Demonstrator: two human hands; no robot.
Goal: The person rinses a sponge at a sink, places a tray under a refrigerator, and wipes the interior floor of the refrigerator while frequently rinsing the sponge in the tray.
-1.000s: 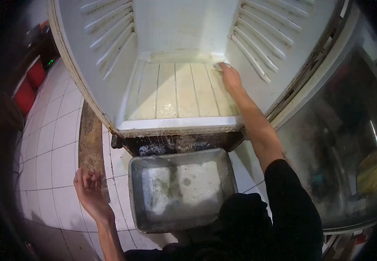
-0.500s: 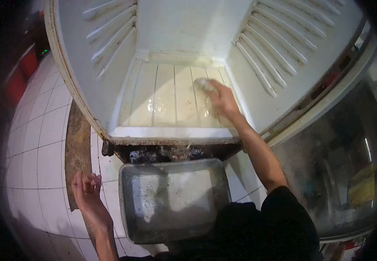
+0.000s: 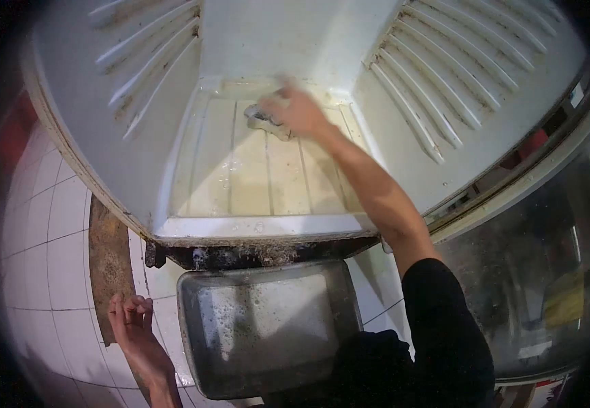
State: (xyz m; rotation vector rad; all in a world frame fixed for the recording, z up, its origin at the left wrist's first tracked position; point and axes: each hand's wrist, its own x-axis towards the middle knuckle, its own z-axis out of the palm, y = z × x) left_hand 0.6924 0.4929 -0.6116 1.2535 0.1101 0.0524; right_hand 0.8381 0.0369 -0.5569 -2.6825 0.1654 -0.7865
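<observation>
The grooved, wet floor (image 3: 247, 183) of a white refrigerator cabinet lies in front of me. My right hand (image 3: 300, 112), blurred by motion, reaches in near the back of that floor. Its fingers are closed on a crumpled greyish-white cloth (image 3: 266, 124) that lies against the grooves. Low on the left, my left hand (image 3: 132, 330) hovers over the tiles with its fingers loosely bent and apart, holding nothing. Between my arms, a dark grey basin (image 3: 193, 340) with sudsy water stands just below the cabinet's front edge.
Ribbed side walls (image 3: 438, 81) rise on both sides of the cabinet. Its lower front edge (image 3: 268, 251) is rusty and dirty. A brown board (image 3: 110, 265) lies on the white tiles (image 3: 29, 272) at left. To the right is a dark glassy panel (image 3: 513, 285).
My right hand has swept the cloth leftward across the cabinet floor, and the cloth is now spread out more. My left hand stays low at the left. The view has shifted slightly.
</observation>
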